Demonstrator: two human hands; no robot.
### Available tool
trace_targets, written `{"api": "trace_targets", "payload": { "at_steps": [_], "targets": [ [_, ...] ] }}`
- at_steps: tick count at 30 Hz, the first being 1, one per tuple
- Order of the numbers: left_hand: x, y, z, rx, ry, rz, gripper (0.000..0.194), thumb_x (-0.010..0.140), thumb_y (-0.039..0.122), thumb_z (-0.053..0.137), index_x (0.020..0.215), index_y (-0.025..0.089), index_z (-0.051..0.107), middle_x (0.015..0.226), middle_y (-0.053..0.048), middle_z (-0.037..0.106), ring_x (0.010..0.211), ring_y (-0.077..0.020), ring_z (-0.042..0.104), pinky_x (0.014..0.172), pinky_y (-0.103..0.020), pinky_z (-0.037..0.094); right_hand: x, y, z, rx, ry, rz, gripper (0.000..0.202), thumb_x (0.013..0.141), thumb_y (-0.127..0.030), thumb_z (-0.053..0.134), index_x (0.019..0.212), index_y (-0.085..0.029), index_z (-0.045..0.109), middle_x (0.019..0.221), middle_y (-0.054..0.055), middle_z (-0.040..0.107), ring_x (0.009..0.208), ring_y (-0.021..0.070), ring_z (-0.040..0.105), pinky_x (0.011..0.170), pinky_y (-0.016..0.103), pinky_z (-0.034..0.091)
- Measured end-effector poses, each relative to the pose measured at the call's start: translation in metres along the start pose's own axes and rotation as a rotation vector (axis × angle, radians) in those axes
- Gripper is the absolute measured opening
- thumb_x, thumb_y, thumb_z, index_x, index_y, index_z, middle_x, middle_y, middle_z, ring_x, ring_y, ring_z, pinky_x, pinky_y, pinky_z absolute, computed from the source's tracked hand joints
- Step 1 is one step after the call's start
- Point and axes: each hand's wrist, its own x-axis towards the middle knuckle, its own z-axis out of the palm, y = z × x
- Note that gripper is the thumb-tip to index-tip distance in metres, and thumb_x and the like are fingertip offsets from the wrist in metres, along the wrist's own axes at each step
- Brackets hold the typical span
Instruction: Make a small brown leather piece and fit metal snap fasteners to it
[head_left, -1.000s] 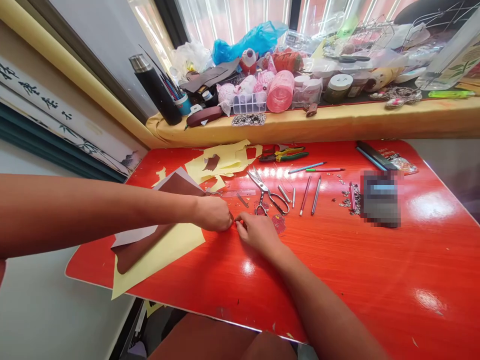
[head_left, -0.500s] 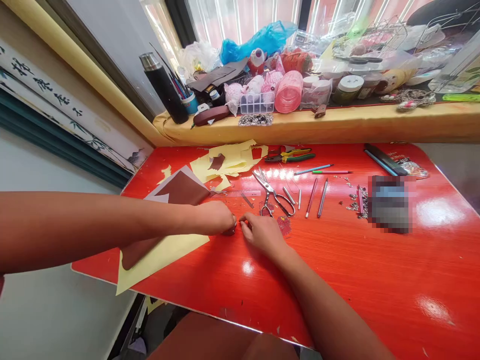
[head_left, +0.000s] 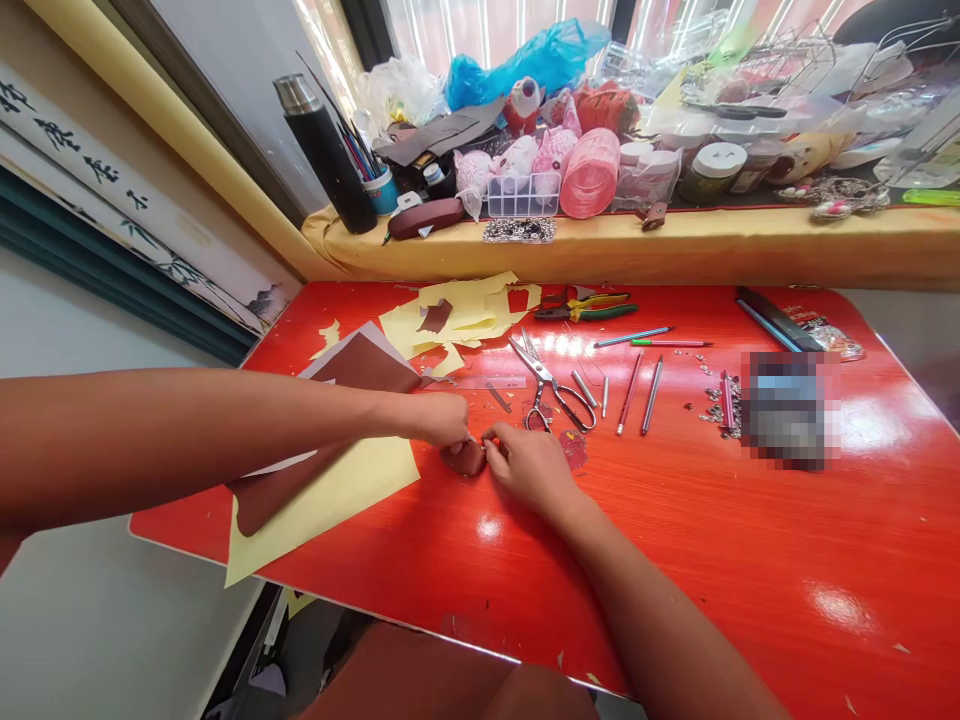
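A small brown leather-like piece with a rounded lower edge sits between my two hands, low over the red table. My left hand is closed, its fingertips pinched at the top of this piece. At its right edge, the thumb and fingers of my right hand pinch together; whatever tiny item may be between them is too small to make out. Beneath my left forearm lie a large brown sheet and a yellow paper sheet. Scissors rest just beyond my right hand.
Pliers, pencils and yellow paper scraps lie on the red table. Small metal rings are scattered near a blurred object at right. A cluttered ledge holds a black thermos and jars.
My left hand has lifted slightly away from me, and the small brown piece beneath it shows much more. My right hand stays close to its place. The view has shifted a little.
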Motion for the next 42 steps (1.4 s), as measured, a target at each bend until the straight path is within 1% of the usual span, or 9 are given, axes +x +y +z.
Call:
{"api": "trace_targets", "payload": {
  "at_steps": [4,8,12,16,24,33,36,39,42],
  "targets": [
    [0.001,-0.001,-0.012,0.018,-0.161,-0.085,0.028,0.077,0.025,0.073,0.051,0.024,0.063,0.046,-0.002,0.049,0.053,-0.0191,0.049,0.063,-0.035,0.04,0.0,-0.001,0.0,-0.014,0.003,-0.001,0.026,0.104,-0.034,0.054,0.116,-0.024,0.076,0.1,0.007,0.083,0.085,0.0247,0.076,0.069,0.032,0.039],
    [-0.01,0.006,-0.017,0.04,-0.209,-0.142,0.03,0.084,0.03,0.065,0.055,0.023,0.065,0.055,-0.004,0.061,0.051,-0.0177,0.048,0.061,-0.034,0.038,-0.001,-0.001,-0.001,-0.002,0.027,-0.003,0.025,0.104,-0.033,0.056,0.114,-0.025,0.077,0.096,0.006,0.083,0.083,0.0244,0.075,0.066,0.032,0.036],
    [-0.029,0.009,-0.013,0.048,-0.132,-0.177,0.032,0.094,0.039,0.054,0.071,0.023,0.07,0.075,-0.006,0.072,0.063,-0.0197,0.057,0.062,-0.031,0.037,-0.003,-0.001,-0.004,0.059,0.04,-0.016,0.023,0.104,-0.034,0.058,0.112,-0.026,0.078,0.092,0.005,0.083,0.084,0.0233,0.075,0.067,0.031,0.035],
    [-0.045,0.009,-0.002,0.048,-0.03,-0.163,0.034,0.099,0.041,0.046,0.085,0.023,0.072,0.086,-0.006,0.076,0.075,-0.0229,0.064,0.064,-0.031,0.036,-0.003,-0.001,-0.005,0.115,0.038,-0.011,0.024,0.104,-0.039,0.06,0.112,-0.027,0.079,0.088,0.004,0.082,0.082,0.0227,0.074,0.067,0.029,0.035],
    [-0.057,0.018,0.011,0.045,0.075,-0.183,0.039,0.104,0.04,0.038,0.084,0.022,0.066,0.086,-0.005,0.075,0.077,-0.0228,0.066,0.063,-0.031,0.031,0.002,0.002,-0.003,0.207,0.053,0.013,0.025,0.103,-0.043,0.062,0.106,-0.025,0.08,0.078,0.003,0.078,0.072,0.02,0.069,0.064,0.028,0.035],
    [-0.058,0.005,0.019,-0.224,0.11,-0.16,0.039,0.103,0.048,0.042,0.084,0.022,0.065,0.087,-0.004,0.075,0.082,-0.023,0.066,0.073,-0.032,0.041,0.003,0.0,-0.007,0.238,0.033,0.034,0.019,0.099,-0.037,0.064,0.099,-0.024,0.079,0.077,0.001,0.077,0.07,0.017,0.066,0.064,0.027,0.037],
    [-0.058,-0.002,0.021,-0.352,0.174,-0.145,0.036,0.102,0.049,0.046,0.088,0.022,0.065,0.088,-0.004,0.074,0.082,-0.0225,0.066,0.074,-0.032,0.044,0.004,-0.001,-0.008,0.227,0.017,0.051,0.019,0.099,-0.036,0.064,0.097,-0.025,0.079,0.078,0.001,0.077,0.068,0.0171,0.066,0.062,0.027,0.036],
    [-0.057,-0.008,0.023,-0.478,0.236,-0.159,0.033,0.099,0.05,0.054,0.102,0.021,0.068,0.102,-0.006,0.077,0.093,-0.0245,0.07,0.08,-0.033,0.048,0.004,-0.001,-0.008,0.225,0.01,0.051,0.019,0.1,-0.036,0.063,0.098,-0.025,0.078,0.082,0.002,0.079,0.07,0.0171,0.067,0.062,0.028,0.038],
    [-0.054,-0.01,0.023,-0.488,0.206,-0.182,0.035,0.096,0.049,0.059,0.113,0.021,0.072,0.118,-0.008,0.078,0.107,-0.0275,0.071,0.09,-0.036,0.05,0.003,0.001,-0.007,0.25,0.015,0.039,0.018,0.1,-0.035,0.064,0.098,-0.025,0.078,0.082,0.002,0.079,0.07,0.0171,0.066,0.063,0.027,0.038]
  ]
}}
